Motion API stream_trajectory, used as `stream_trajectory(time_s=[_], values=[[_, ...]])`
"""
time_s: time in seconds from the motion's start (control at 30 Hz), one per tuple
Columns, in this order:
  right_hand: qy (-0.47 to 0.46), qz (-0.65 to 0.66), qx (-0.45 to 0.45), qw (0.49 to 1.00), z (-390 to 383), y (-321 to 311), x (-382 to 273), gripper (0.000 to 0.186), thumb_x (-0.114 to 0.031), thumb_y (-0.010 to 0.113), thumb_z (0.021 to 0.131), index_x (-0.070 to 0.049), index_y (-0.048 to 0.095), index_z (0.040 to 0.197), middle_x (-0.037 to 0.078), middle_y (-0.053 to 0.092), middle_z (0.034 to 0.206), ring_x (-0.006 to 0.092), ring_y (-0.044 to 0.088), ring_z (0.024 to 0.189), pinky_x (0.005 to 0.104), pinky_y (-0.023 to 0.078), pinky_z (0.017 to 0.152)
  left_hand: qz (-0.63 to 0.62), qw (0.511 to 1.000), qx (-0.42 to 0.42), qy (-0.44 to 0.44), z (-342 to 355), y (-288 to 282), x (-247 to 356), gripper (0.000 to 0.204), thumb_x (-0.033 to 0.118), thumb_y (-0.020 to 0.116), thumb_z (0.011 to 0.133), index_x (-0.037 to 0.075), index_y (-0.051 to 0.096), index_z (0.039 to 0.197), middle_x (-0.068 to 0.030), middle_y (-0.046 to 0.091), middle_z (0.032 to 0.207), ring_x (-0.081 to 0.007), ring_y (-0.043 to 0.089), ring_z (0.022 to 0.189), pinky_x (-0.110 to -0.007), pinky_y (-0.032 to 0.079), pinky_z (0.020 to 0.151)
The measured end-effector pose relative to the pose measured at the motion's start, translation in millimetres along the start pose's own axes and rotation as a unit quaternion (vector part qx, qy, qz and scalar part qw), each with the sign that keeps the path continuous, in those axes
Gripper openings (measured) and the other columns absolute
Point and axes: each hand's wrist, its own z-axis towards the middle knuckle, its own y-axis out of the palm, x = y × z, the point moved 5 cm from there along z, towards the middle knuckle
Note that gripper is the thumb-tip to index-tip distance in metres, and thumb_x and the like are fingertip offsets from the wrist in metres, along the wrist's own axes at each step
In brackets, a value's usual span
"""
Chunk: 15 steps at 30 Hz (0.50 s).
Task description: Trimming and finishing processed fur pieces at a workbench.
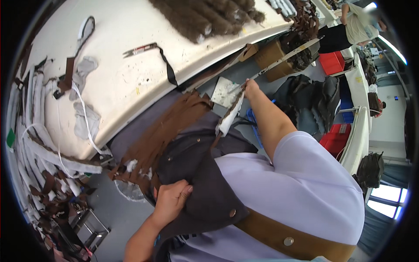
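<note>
My right hand (251,88) reaches forward, its fingers closed around a long thin rod (288,56) and the end of a white-and-brown fabric tube (231,112). The rod slants up to the right beyond the hand; the tube hangs back toward my lap. Lower down, my left hand (171,201) is closed against my dark grey apron (198,187). Its fingertips are hidden, so what it grips cannot be made out. A bundle of flat brown fabric strips (168,126) lies across my lap, between the apron and the table, with bits of white stuffing at its near end.
On the white table (126,87) lie thread snips (139,49) on a black strap, brown furry pieces (205,17) and grey-white gloves (85,115). White stuffed tubes (37,105) crowd the left. Cardboard box (273,61), dark fabric pile (310,100) and red bins (331,63) stand right; a person (355,26) is beyond.
</note>
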Motion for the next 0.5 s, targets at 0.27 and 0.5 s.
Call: stream_trajectory(time_s=[0.27,0.5], values=[[0.017,-0.036,-0.021,0.999,-14,-32,-12,0.019,-0.012,0.055,0.085,-0.011,0.046,0.069,0.002,0.048,0.058,0.0148,0.04,0.046,0.029,0.039,0.046,-0.016,1.0,0.0,-0.019,6,2,-1,0.028,0.016,0.054,0.087,-0.001,0.046,0.068,-0.0159,0.042,0.061,-0.0336,0.048,0.054,-0.036,0.038,0.051],[0.101,-0.129,-0.261,0.951,-154,22,18,0.039,-0.036,0.061,0.084,-0.012,0.037,0.064,0.001,0.036,0.051,0.0169,0.036,0.042,0.0319,0.037,0.041,-0.56,0.824,0.083,-0.022,30,-23,-5,0.024,0.03,0.049,0.091,0.006,0.052,0.092,-0.0027,0.042,0.057,-0.0174,0.041,0.046,-0.029,0.033,0.046]])
